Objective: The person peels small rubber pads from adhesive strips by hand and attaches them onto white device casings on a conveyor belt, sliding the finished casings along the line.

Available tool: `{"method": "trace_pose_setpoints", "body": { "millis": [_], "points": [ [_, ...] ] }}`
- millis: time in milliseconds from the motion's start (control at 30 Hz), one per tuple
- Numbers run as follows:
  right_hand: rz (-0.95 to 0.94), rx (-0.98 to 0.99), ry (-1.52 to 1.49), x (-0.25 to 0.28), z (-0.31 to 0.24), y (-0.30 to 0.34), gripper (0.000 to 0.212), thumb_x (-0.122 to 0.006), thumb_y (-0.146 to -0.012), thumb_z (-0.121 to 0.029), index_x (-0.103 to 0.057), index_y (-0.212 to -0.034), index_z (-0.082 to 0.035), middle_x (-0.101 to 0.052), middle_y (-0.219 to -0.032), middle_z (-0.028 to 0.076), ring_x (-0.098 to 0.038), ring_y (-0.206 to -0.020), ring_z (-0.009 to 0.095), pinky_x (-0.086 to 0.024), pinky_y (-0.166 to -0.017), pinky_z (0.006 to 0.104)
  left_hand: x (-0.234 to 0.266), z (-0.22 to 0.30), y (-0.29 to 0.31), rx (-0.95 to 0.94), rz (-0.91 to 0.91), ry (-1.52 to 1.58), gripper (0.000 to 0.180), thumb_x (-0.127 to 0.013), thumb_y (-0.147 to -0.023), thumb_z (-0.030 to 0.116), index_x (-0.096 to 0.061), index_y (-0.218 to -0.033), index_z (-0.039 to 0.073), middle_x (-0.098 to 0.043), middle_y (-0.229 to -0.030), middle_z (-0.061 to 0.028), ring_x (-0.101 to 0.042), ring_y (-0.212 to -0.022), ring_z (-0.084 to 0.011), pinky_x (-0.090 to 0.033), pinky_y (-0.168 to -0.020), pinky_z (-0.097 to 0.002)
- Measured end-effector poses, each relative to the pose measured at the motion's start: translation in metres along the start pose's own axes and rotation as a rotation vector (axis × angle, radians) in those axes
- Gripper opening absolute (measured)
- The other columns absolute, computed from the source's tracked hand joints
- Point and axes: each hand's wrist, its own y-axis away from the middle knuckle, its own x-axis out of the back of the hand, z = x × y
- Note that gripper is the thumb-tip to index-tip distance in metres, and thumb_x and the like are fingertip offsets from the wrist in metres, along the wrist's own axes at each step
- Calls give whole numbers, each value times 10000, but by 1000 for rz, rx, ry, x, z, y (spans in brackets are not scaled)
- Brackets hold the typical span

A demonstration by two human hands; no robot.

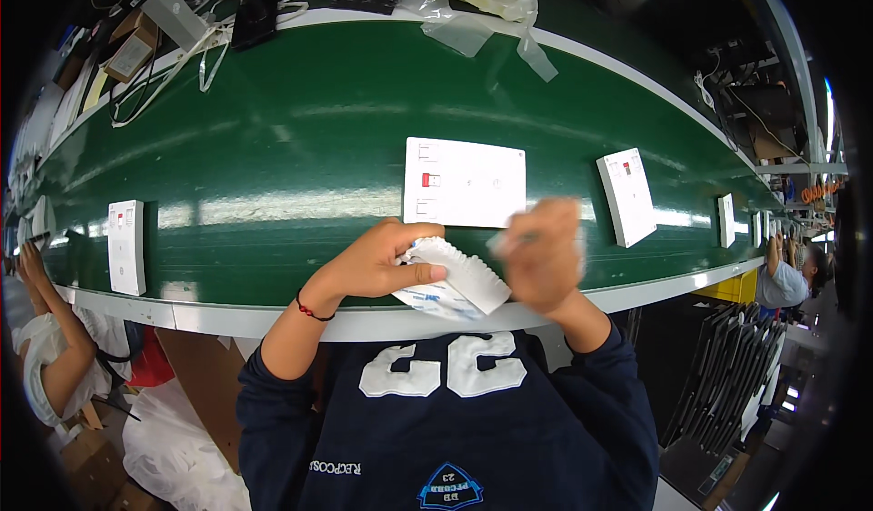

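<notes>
My left hand (386,258) is closed on a white sheet of stickers (441,297) with a scalloped edge and blue print, its thumb lying on top. The sheet is folded over at the table's front edge. Just right of it, my right hand (546,256) is smeared by motion, with fingers curled together. A small pale, translucent scrap shows by its fingertips, too blurred to name. Beyond both hands a flat white rectangular device (482,184) lies on the green table, with a small red part in a slot on its left side.
Similar white devices lie left (126,247) and right (627,197) on the green table (300,147), with several more farther right. Plastic film (491,11) hangs over the far edge. Other people's arms (59,302) show at far left, and another person (787,275) sits at far right.
</notes>
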Motion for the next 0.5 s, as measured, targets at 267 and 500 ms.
{"method": "trace_pose_setpoints", "body": {
  "millis": [267, 500],
  "points": [
    [-187, -597, 48, 15, 92, -4, 109, -594, -733, -31, -577, -832, -74, -458, -1067, 91, -379, -1023, 254, -329, -884, 324, 5, -2, 2, 46, -157, -134, 175, -649, -783, 173, -563, -831, 28, -583, -626, -47, -423, -465, -107, -312, -463, -212],
    [-418, -650, 34, 4, 105, -11, 56, -607, -729, -57, -609, -780, -80, -444, -1143, 96, -333, -1116, 292, -308, -940, 348, -2, -7, -2, 46, -187, -125, 186, -650, -781, 176, -562, -834, 20, -595, -638, -54, -438, -463, -111, -319, -463, -211]
  ]
}}
